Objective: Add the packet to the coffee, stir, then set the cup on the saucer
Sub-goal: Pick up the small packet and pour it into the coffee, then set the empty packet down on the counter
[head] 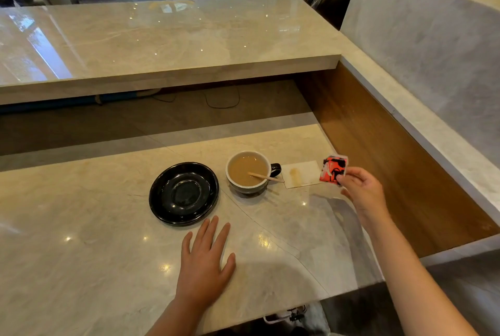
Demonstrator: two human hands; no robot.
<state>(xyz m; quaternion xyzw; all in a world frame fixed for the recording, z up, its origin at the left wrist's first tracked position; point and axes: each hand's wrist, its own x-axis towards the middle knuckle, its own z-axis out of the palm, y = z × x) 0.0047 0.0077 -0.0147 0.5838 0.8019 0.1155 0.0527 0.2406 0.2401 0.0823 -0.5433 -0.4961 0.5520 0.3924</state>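
A white cup [249,185] with a black handle holds milky coffee and stands on the marble counter. A wooden stirrer [266,177] leans in it, pointing right over the rim. An empty black saucer [184,193] lies just left of the cup. My right hand [364,192] pinches a red, black and white packet [333,169] by its lower corner, in the air to the right of the cup. My left hand [204,261] rests flat on the counter, fingers spread, just in front of the saucer.
A stained white napkin [303,177] lies between the cup and the packet. A raised marble ledge [162,70] runs across the back. A wooden side wall [378,146] closes the right. The counter's front edge [270,314] is near my body.
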